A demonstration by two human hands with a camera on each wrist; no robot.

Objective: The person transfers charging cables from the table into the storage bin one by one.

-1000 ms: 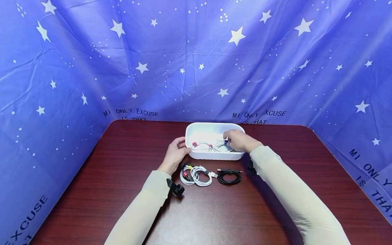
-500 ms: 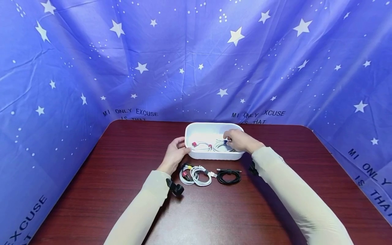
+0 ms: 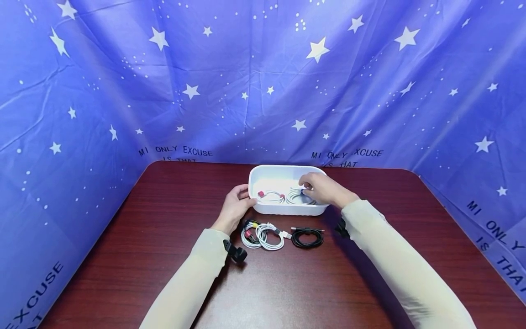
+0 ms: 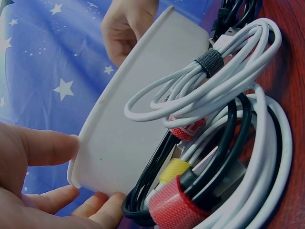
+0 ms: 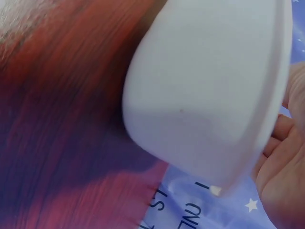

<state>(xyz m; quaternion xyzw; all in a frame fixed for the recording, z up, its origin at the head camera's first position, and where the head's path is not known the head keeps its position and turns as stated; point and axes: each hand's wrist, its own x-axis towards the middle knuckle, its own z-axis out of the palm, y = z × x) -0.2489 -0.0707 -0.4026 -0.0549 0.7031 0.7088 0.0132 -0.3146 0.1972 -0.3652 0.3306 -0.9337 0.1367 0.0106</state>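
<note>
At the table's far middle stands a white plastic box point(image 3: 289, 209). Its left end is held by my left hand point(image 3: 235, 208), the thumb point(image 4: 52, 147) against the front rim and the fingers around the end wall. My right hand point(image 3: 324, 188) reaches over the right side into the box, fingers curled at the dark blue tie of a coiled white cable point(image 3: 293, 197); the box wall hides those fingertips in the right wrist view. Left of it in the box lies another coiled white cable point(image 3: 271, 198) with red ends.
In front of the box lie a white cable coil point(image 3: 271, 246) with a grey tie, overlapping black and white coils point(image 3: 248, 237) with red and yellow ties, and a black cable coil point(image 3: 307, 246). A starry blue curtain point(image 3: 246, 59) surrounds the brown table point(image 3: 312, 288).
My right forearm and wrist have shifted slightly to the right, with the fingers still at the blue-tied cable. The left hand, the box and the coils stay in place.
</note>
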